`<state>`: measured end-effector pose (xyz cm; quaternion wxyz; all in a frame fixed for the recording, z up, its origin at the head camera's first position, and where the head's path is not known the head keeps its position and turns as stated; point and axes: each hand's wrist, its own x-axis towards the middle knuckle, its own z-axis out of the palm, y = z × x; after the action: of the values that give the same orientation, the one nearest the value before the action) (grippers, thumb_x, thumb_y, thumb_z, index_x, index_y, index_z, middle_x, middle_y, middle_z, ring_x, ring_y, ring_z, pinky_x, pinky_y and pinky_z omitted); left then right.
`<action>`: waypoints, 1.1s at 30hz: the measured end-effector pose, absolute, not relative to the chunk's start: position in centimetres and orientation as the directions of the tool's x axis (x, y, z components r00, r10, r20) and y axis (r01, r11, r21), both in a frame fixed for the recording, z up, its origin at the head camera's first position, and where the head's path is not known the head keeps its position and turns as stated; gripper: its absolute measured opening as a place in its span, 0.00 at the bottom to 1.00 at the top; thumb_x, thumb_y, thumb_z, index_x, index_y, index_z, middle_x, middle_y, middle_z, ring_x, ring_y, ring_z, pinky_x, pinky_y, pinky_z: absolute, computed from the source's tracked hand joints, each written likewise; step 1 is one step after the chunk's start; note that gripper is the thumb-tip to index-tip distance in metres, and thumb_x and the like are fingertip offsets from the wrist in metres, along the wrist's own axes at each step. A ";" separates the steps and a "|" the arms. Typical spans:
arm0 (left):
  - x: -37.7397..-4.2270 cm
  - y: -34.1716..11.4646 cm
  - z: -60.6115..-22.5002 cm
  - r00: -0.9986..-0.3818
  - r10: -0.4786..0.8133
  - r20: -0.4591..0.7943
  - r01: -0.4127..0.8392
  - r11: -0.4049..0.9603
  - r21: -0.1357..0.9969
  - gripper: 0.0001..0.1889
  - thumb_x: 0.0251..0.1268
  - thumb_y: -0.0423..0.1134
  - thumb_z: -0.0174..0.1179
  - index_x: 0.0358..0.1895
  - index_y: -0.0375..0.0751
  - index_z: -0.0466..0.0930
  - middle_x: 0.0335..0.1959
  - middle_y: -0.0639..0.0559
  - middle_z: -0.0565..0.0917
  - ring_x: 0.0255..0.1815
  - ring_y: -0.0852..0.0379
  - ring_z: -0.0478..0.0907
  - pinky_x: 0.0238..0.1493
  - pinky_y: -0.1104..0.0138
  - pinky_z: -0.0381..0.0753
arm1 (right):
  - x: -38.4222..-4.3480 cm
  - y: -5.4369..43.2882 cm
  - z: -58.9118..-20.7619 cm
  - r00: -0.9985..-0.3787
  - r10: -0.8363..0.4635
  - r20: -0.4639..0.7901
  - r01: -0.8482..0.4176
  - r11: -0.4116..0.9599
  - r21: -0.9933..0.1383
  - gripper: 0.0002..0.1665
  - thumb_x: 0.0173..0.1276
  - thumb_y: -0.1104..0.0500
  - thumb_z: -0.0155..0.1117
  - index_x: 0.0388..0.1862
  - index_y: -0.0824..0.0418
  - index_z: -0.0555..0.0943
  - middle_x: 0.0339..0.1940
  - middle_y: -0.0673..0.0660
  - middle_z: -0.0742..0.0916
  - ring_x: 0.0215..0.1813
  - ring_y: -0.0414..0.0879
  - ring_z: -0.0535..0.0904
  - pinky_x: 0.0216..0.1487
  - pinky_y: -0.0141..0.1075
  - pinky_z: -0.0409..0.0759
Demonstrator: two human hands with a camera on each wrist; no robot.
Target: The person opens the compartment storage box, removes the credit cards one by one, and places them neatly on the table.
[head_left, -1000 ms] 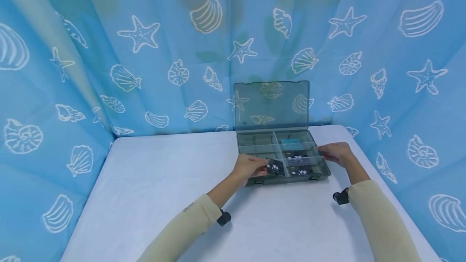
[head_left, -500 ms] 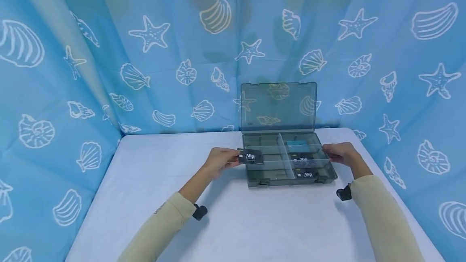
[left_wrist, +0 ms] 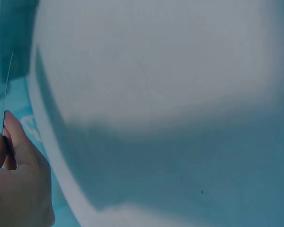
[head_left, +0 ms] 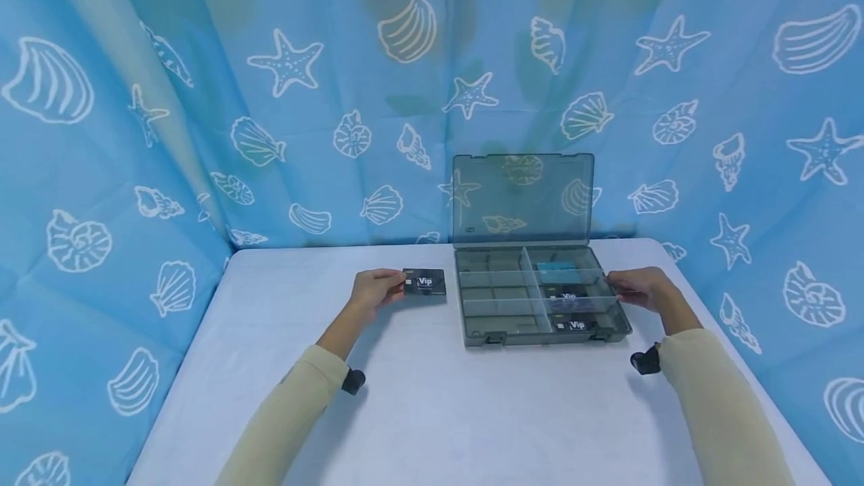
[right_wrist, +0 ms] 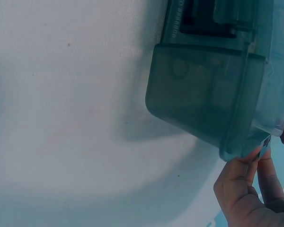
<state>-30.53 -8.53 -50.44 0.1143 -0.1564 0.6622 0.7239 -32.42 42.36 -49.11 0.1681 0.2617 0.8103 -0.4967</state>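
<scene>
My left hand (head_left: pixel 373 292) pinches a black card (head_left: pixel 424 283) marked "Vip" by its left end, above the table to the left of the box. In the left wrist view the card (left_wrist: pixel 8 85) shows edge-on between thumb and fingers of the hand (left_wrist: pixel 23 179). The grey see-through divided box (head_left: pixel 502 326) stands with its lid (head_left: pixel 523 197) up. My right hand (head_left: pixel 646 288) holds the box's right side wall, and in the right wrist view its fingers (right_wrist: pixel 234 179) lie at the box corner (right_wrist: pixel 199 90). Part of the thumb is cut off.
In the right column of the box lie a teal card (head_left: pixel 557 271) at the back, a black Vip card (head_left: pixel 568 296) in the middle and another black Vip card (head_left: pixel 575 325) in front. A blue shell-patterned curtain (head_left: pixel 324 88) stands behind the white table (head_left: pixel 472 411).
My left hand has carried the black card leftward, from over the box's front left to beyond its left side. The right hand stays at the box; the head view has shifted slightly.
</scene>
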 end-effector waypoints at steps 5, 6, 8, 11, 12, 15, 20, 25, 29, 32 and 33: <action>-32.4 -9.2 -51.6 -0.907 -0.108 -0.407 -0.403 -0.056 0.913 0.12 0.64 0.34 0.65 0.48 0.31 0.83 0.42 0.40 0.84 0.36 0.57 0.84 0.41 0.66 0.85 | -32.3 42.1 -49.3 -0.808 0.266 -0.526 0.590 0.361 -0.723 0.28 0.66 0.59 0.61 0.60 0.75 0.72 0.39 0.58 0.79 0.35 0.45 0.78 0.38 0.33 0.84; -32.8 -9.2 -51.9 -0.905 -0.115 -0.410 -0.407 -0.046 0.912 0.13 0.64 0.34 0.65 0.48 0.31 0.83 0.42 0.40 0.84 0.35 0.57 0.84 0.40 0.67 0.85 | -32.2 42.1 -49.3 -0.806 0.270 -0.527 0.592 0.359 -0.721 0.28 0.67 0.59 0.61 0.61 0.75 0.72 0.39 0.58 0.79 0.35 0.44 0.78 0.39 0.33 0.84; -33.4 -9.2 -52.2 -0.899 -0.145 -0.413 -0.414 -0.021 0.910 0.13 0.63 0.33 0.65 0.48 0.30 0.82 0.41 0.39 0.84 0.33 0.58 0.84 0.39 0.68 0.86 | -32.2 41.9 -49.2 -0.807 0.272 -0.525 0.591 0.364 -0.720 0.28 0.69 0.59 0.59 0.62 0.75 0.71 0.40 0.58 0.79 0.35 0.44 0.78 0.39 0.33 0.84; -34.4 -8.9 -52.5 -0.884 -0.206 -0.420 -0.437 0.047 0.898 0.14 0.62 0.33 0.66 0.48 0.30 0.81 0.39 0.40 0.85 0.28 0.61 0.83 0.34 0.70 0.85 | -32.2 41.7 -48.9 -0.807 0.277 -0.522 0.591 0.368 -0.718 0.26 0.71 0.59 0.57 0.62 0.75 0.71 0.40 0.58 0.78 0.35 0.44 0.78 0.42 0.34 0.84; -34.7 -8.8 -52.5 -0.877 -0.228 -0.423 -0.450 0.077 0.890 0.14 0.62 0.34 0.67 0.48 0.30 0.81 0.39 0.41 0.85 0.26 0.61 0.83 0.33 0.70 0.85 | -32.2 41.7 -48.8 -0.810 0.275 -0.518 0.587 0.369 -0.721 0.26 0.71 0.59 0.57 0.62 0.75 0.71 0.40 0.58 0.78 0.35 0.44 0.78 0.44 0.35 0.84; -35.6 -8.3 -52.5 -0.850 -0.279 -0.447 -0.497 0.144 0.856 0.17 0.61 0.36 0.68 0.50 0.31 0.79 0.37 0.43 0.85 0.21 0.63 0.82 0.30 0.71 0.84 | -32.2 41.8 -48.8 -0.808 0.281 -0.518 0.589 0.361 -0.723 0.28 0.70 0.59 0.58 0.63 0.75 0.70 0.41 0.58 0.78 0.36 0.44 0.78 0.46 0.36 0.84; -36.3 -8.1 -52.2 -0.832 -0.278 -0.480 -0.538 0.192 0.821 0.26 0.60 0.38 0.69 0.57 0.30 0.72 0.39 0.40 0.86 0.19 0.61 0.82 0.29 0.70 0.85 | -32.1 41.8 -49.1 -0.804 0.278 -0.525 0.594 0.352 -0.723 0.30 0.69 0.58 0.59 0.64 0.76 0.68 0.46 0.60 0.76 0.39 0.46 0.77 0.48 0.37 0.83; -36.4 -8.3 -52.0 -0.860 -0.257 -0.440 -0.503 0.289 0.814 0.28 0.54 0.35 0.72 0.57 0.27 0.73 0.44 0.38 0.82 0.25 0.58 0.83 0.30 0.71 0.85 | -32.1 41.8 -49.4 -0.806 0.282 -0.521 0.592 0.363 -0.719 0.29 0.70 0.58 0.58 0.63 0.76 0.69 0.45 0.60 0.77 0.39 0.46 0.77 0.43 0.34 0.84; -36.1 -8.0 -51.8 -0.916 -0.240 -0.322 -0.400 0.477 0.782 0.21 0.52 0.36 0.74 0.46 0.28 0.80 0.39 0.40 0.84 0.28 0.55 0.82 0.30 0.70 0.83 | -32.2 41.8 -49.5 -0.807 0.283 -0.518 0.590 0.377 -0.714 0.27 0.70 0.58 0.57 0.61 0.75 0.71 0.43 0.60 0.77 0.39 0.47 0.77 0.43 0.33 0.84; -35.7 -7.4 -51.5 -0.958 -0.206 -0.201 -0.287 0.639 0.714 0.18 0.51 0.37 0.74 0.40 0.28 0.80 0.33 0.41 0.84 0.30 0.52 0.80 0.32 0.66 0.81 | -32.3 42.0 -49.3 -0.811 0.279 -0.514 0.585 0.389 -0.712 0.26 0.70 0.58 0.57 0.60 0.75 0.71 0.43 0.60 0.77 0.40 0.48 0.77 0.44 0.35 0.84; -35.6 -7.2 -51.3 -0.967 -0.191 -0.167 -0.254 0.682 0.686 0.18 0.51 0.37 0.74 0.39 0.28 0.80 0.32 0.41 0.84 0.31 0.51 0.80 0.34 0.64 0.81 | -32.4 42.0 -49.3 -0.809 0.282 -0.516 0.588 0.389 -0.709 0.25 0.70 0.58 0.56 0.60 0.75 0.71 0.43 0.60 0.77 0.41 0.49 0.77 0.44 0.35 0.84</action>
<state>-35.61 -7.22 -51.33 0.0410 -0.1215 0.9162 0.3796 -32.39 42.03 -49.25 0.1581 0.2659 0.8184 -0.4843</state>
